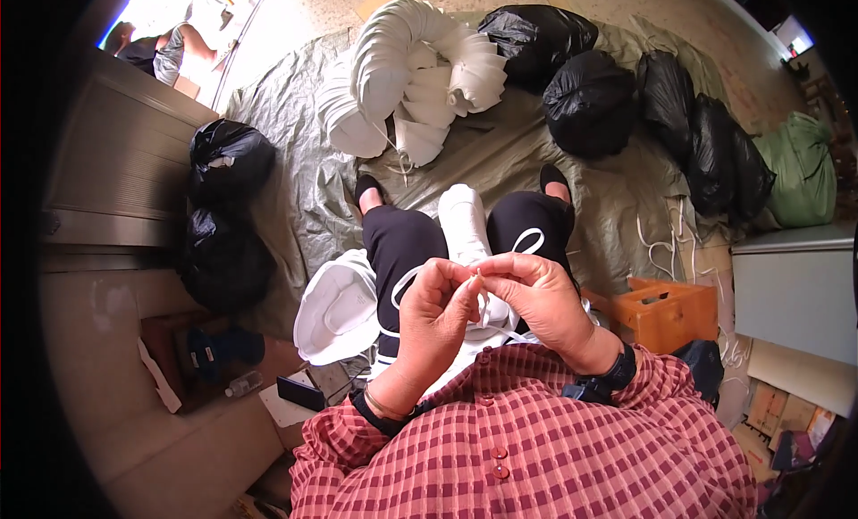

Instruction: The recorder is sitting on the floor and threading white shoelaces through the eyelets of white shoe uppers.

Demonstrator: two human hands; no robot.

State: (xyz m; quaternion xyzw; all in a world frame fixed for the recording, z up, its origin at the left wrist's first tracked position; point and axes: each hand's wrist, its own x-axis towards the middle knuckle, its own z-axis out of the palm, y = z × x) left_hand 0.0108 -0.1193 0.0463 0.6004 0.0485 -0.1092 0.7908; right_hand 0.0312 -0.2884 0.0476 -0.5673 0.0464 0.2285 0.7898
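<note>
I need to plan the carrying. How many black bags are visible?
6: two at left, two at top, two at right. More may be hidden.

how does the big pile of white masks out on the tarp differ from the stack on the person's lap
The far pile of white masks is much larger and fans out in long curved rows on the grey tarp, untouched. The lap stack is one short, straight column lying between the knees, with the left hand and right hand pinching a white strap just above it. Both are nested white cup-shaped masks.
</note>
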